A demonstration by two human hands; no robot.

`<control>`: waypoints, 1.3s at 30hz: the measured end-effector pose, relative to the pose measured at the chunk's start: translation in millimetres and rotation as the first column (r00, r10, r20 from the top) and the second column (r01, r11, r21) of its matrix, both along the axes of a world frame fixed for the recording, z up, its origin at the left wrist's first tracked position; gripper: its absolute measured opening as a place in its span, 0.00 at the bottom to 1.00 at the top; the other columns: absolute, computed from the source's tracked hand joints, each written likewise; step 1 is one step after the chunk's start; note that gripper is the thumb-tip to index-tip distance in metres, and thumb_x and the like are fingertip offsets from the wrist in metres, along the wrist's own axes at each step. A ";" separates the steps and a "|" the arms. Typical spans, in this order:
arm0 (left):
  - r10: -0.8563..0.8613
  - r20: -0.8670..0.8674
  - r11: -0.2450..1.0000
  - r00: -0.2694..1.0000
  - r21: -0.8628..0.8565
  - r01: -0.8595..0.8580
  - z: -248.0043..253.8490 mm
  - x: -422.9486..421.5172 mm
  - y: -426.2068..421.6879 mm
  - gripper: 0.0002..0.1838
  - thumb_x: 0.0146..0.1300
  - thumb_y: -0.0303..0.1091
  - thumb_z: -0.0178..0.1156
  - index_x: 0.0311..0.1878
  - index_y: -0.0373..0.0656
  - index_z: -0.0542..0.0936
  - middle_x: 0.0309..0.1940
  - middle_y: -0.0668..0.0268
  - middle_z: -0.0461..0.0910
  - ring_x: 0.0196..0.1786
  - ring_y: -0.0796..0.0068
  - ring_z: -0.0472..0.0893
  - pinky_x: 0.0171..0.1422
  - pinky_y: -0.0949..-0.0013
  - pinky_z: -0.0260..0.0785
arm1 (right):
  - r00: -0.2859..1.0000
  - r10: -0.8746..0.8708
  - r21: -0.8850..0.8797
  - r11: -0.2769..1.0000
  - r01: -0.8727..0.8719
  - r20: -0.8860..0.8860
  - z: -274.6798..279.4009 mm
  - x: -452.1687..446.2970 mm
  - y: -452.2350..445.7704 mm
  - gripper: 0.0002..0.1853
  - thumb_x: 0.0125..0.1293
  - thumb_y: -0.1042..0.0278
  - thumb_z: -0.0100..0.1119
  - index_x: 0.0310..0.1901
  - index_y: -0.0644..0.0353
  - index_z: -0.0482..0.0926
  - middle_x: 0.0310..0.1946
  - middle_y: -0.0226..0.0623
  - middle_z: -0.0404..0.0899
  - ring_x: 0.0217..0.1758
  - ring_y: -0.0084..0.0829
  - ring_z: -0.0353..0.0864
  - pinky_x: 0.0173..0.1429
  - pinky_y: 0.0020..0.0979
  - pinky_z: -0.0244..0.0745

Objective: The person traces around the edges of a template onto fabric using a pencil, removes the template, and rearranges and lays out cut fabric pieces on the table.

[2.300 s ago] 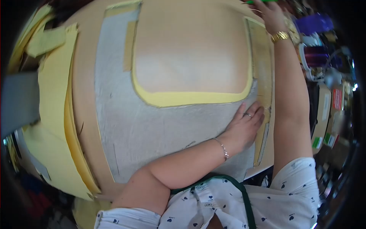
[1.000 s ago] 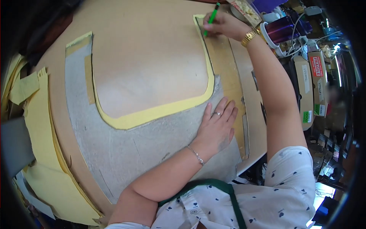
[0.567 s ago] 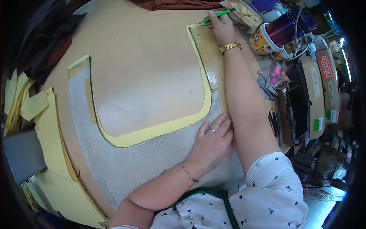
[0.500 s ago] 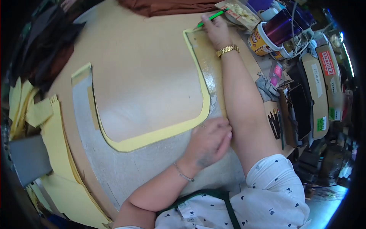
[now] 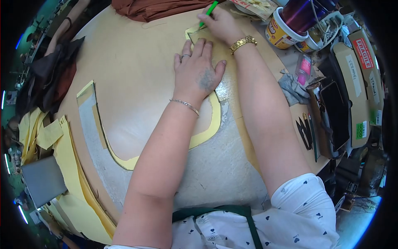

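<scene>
My right hand [image 5: 222,25] is closed around a green pen [image 5: 210,12], whose lower tip meets the far end of the template's right arm. My left hand [image 5: 198,72] lies flat with fingers apart, pressing on that same arm just below the pen. The grey U-shaped template [image 5: 224,155] rests on the table, its taped right arm partly hidden by my left hand. Yellow material [image 5: 216,114] shows as a band along the template's inner edge and at its far ends. My left forearm covers part of the curve.
Yellow sheets [image 5: 76,166] and a grey plate [image 5: 44,181] lie at the left. Brown cloth [image 5: 153,9] is at the back. On the right are a white-and-yellow tub [image 5: 282,31], a grey rag [image 5: 293,88], black snips [image 5: 304,133], and a phone [image 5: 335,112]. Another person's arm [image 5: 62,31] shows at upper left.
My left hand has moved up from the template's lower right curve and flattened onto its right arm. My right hand, still holding the pen, has shifted slightly left and up; the view has shifted slightly.
</scene>
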State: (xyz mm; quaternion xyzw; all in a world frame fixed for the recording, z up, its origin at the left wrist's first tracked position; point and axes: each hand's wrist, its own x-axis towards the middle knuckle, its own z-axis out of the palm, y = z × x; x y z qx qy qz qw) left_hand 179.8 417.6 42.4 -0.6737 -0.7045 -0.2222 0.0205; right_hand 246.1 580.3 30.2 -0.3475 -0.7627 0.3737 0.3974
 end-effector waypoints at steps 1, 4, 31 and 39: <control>-0.003 0.000 1.000 1.000 0.001 0.003 -0.1 0.1 0.6 0.30 0.54 0.52 0.49 0.57 0.45 0.65 0.59 0.63 0.62 0.63 0.56 0.57 0.61 0.51 0.50 | 0.929 -0.223 0.154 0.971 0.184 0.295 28.2 10.1 -9.9 0.11 0.60 0.61 0.53 0.39 0.58 0.72 0.31 0.38 0.79 0.32 0.34 0.78 0.39 0.31 0.74; 0.017 -0.016 1.000 1.000 -0.001 -0.017 2.3 2.3 0.7 0.31 0.52 0.54 0.51 0.57 0.45 0.66 0.58 0.63 0.63 0.63 0.56 0.58 0.61 0.51 0.50 | 0.953 -0.262 0.069 0.965 0.254 0.153 23.9 18.0 -8.8 0.16 0.58 0.56 0.55 0.38 0.62 0.73 0.25 0.36 0.76 0.31 0.25 0.75 0.37 0.26 0.70; -0.087 -0.079 0.954 0.993 -0.293 0.060 24.5 13.0 0.2 0.41 0.44 0.66 0.52 0.62 0.59 0.61 0.66 0.69 0.48 0.69 0.58 0.41 0.62 0.35 0.36 | 0.893 -0.404 0.005 0.912 0.411 0.197 42.2 143.1 -198.0 0.13 0.56 0.61 0.55 0.29 0.64 0.73 0.21 0.45 0.74 0.26 0.42 0.75 0.32 0.34 0.69; -0.087 -0.116 0.948 0.989 -0.314 0.047 23.3 13.6 3.0 0.42 0.44 0.67 0.51 0.63 0.60 0.59 0.66 0.68 0.48 0.69 0.58 0.42 0.62 0.35 0.38 | 0.905 -0.361 -0.112 0.913 0.392 0.225 48.9 159.4 -218.2 0.13 0.57 0.59 0.54 0.29 0.62 0.73 0.20 0.42 0.74 0.25 0.37 0.76 0.31 0.35 0.69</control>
